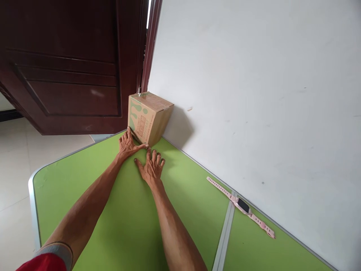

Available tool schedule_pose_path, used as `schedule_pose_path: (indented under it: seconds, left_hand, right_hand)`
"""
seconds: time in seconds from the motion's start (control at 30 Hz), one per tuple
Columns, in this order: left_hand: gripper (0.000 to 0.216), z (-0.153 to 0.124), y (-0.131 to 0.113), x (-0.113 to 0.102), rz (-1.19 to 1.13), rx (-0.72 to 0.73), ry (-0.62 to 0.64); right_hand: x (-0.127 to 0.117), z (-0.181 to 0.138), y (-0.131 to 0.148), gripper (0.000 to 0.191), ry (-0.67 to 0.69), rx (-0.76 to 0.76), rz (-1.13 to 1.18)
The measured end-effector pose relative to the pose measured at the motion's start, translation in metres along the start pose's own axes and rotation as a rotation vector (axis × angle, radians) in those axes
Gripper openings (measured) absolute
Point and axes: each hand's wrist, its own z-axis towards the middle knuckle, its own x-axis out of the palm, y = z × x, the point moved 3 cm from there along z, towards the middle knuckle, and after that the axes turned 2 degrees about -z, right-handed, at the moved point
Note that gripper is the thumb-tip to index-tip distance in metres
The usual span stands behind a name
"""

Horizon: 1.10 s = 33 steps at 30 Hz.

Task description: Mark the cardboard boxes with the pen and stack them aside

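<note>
A brown cardboard box (150,118) with green print and tape along its top stands in the far corner of the green table (118,218), close to the white wall. My left hand (128,145) is at the lower front edge of the box, fingers spread and thumb stretched to the right along its base. Just to the right, my right hand (151,165) lies with its fingers apart on the table in front of the box. Neither hand grasps anything.
A pink-strapped smartwatch (242,206) lies along the table's wall-side edge, across a metal seam (225,233). Behind the box are a dark red door (73,75) and its frame (150,45). The white wall (254,94) borders the table on the right.
</note>
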Motion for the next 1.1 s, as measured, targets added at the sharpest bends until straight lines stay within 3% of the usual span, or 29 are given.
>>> schedule_pose_path:
  seconds: [0.17, 0.43, 0.7, 1.1]
  left_hand:
    - [0.119, 0.009, 0.000, 0.003, 0.022, 0.004, 0.064]
    - [0.062, 0.013, 0.002, -0.002, -0.038, 0.006, 0.061]
    - [0.047, 0.012, -0.011, 0.002, -0.015, 0.068, 0.062]
    - [0.051, 0.025, -0.022, 0.020, 0.051, 0.051, 0.069]
  right_hand:
    - [-0.001, 0.003, 0.000, 0.079, 0.012, 0.014, 0.005]
    - [0.000, 0.003, -0.001, 0.083, 0.010, 0.026, 0.039]
    - [0.000, 0.003, -0.001, 0.083, -0.007, 0.022, 0.077]
    - [-0.004, 0.003, 0.000, 0.083, 0.034, 0.025, 0.078]
